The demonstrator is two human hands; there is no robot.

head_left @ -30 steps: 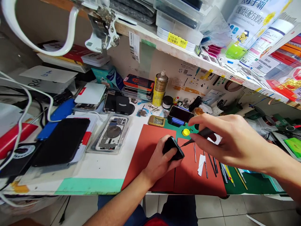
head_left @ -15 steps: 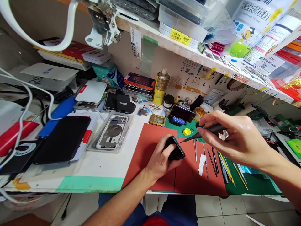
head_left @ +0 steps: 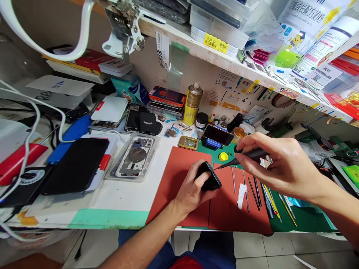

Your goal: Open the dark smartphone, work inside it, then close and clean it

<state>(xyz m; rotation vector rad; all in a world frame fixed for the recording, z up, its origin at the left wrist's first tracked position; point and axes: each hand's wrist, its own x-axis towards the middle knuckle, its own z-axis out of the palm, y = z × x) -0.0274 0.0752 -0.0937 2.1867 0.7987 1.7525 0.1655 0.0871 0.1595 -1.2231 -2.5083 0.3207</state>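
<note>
Gripping a black phone (head_left: 209, 177) at the 3 o'clock side of the red mat (head_left: 174, 179), the left hand (head_left: 190, 186) stays apart from the right hand (head_left: 276, 164), whose small screwdriver (head_left: 254, 153) has moved up to the phone's top edge.

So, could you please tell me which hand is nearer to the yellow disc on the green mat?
Right. The right hand, holding a screwdriver, is just right of the disc; the left hand, around a black phone, is further off, below and left.
</note>
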